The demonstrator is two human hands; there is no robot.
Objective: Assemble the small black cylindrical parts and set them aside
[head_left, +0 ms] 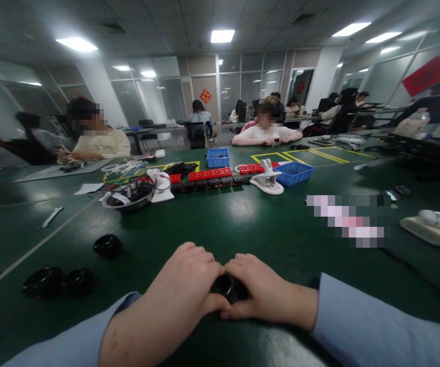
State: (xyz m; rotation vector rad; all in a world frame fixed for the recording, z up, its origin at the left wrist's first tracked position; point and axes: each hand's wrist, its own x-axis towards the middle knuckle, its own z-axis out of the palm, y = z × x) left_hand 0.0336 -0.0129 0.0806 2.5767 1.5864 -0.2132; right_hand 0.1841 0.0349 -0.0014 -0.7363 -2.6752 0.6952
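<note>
A glossy black round part (226, 284) with a ring-shaped opening sits low over the green table, between my two hands. My left hand (185, 283) is closed around its left side, thumb at the near edge and fingers at the far edge. From the other side, my right hand (260, 286) grips it, with its fingertips close to those of the left. Much of the part is hidden by the fingers. To the left lie similar black parts: a single one (107, 246), and nearer me a larger one (43, 282) beside a smaller one (78, 282).
A metal bowl (128, 204) of dark parts and cables stands ahead left, near a white clamp base (161, 186). Red and black strips (209, 174), another white clamp (268, 178) and blue baskets (295, 176) lie beyond. A wrench (51, 217) rests at left. Other people sit across the table.
</note>
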